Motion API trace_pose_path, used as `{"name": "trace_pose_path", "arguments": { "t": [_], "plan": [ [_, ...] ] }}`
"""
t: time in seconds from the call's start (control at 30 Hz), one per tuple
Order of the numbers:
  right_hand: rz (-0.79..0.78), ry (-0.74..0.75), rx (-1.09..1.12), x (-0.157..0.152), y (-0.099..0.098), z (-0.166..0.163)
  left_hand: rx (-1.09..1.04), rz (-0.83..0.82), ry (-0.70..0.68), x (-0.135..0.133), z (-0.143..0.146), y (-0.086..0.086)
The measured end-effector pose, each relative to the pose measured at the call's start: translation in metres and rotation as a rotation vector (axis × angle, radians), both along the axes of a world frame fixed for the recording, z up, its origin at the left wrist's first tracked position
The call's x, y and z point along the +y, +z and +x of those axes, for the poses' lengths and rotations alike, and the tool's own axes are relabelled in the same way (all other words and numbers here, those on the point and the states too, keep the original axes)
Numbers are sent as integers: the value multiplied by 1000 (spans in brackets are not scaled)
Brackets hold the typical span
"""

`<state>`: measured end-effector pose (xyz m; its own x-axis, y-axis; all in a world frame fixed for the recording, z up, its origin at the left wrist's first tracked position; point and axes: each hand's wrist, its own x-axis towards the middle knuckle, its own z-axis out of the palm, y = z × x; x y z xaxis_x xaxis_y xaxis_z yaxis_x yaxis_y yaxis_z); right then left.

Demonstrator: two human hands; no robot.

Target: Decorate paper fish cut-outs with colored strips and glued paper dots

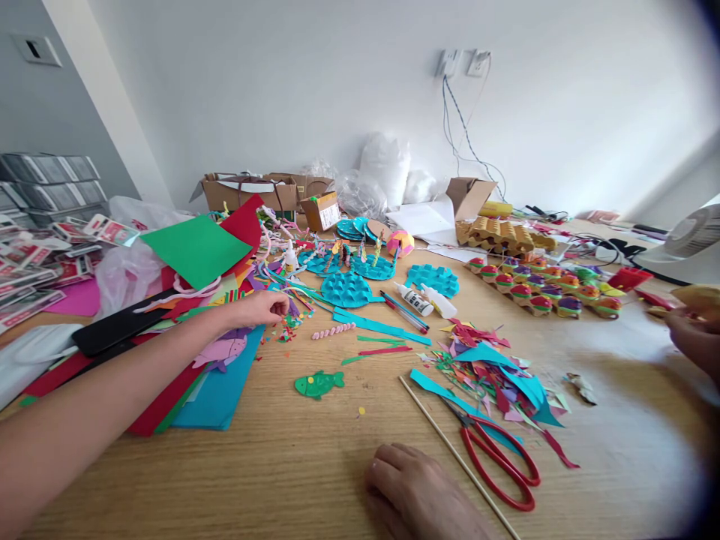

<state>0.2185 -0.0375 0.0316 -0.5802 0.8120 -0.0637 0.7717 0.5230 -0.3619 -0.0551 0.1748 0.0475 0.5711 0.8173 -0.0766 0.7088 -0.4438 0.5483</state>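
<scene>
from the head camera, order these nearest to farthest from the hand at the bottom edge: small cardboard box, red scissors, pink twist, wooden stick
From the hand:
1. wooden stick, just to its right
2. red scissors, right, past the stick
3. pink twist, ahead, to the left
4. small cardboard box, far back toward the wall

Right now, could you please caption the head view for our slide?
Wooden table with a hand near a thin stick and red-handled scissors, a green fish cutout and colourful scraps.

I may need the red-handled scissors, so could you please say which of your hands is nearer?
Right: the right hand is left of the scissors, across the wooden stick; the left hand is farther left and forward.
</scene>
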Motion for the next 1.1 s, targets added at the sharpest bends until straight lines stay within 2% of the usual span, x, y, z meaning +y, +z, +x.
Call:
{"name": "trace_pose_path", "arguments": {
  "t": [0.1, 0.2, 0.33, 0.43, 0.57, 0.67, 0.87, 1.1],
  "plan": [
    [-37, -79, 125, 4, 9, 0, -132, -147, 3, -13, 2, 8],
    [-6, -184, 298, 15, 22, -3, -244, -281, 11, -29, 6, 13],
    [9, -235, 443, 46, 36, -15, -578, -659, 112, -46, 12, 16],
    [-71, -281, 541, 74, 38, -29, -731, -801, 147, -57, 17, 16],
    [-280, -331, 744, 102, 36, -53, -788, -847, 160, -70, 22, 19],
    [-355, -319, 828, 111, 36, -67, -802, -845, 144, -77, 25, 20],
    [-335, -330, 789, 111, 38, -76, -788, -809, 158, -81, 26, 16],
    [-294, -323, 761, 113, 37, -76, -785, -844, 131, -79, 29, 13]
  ]
}}
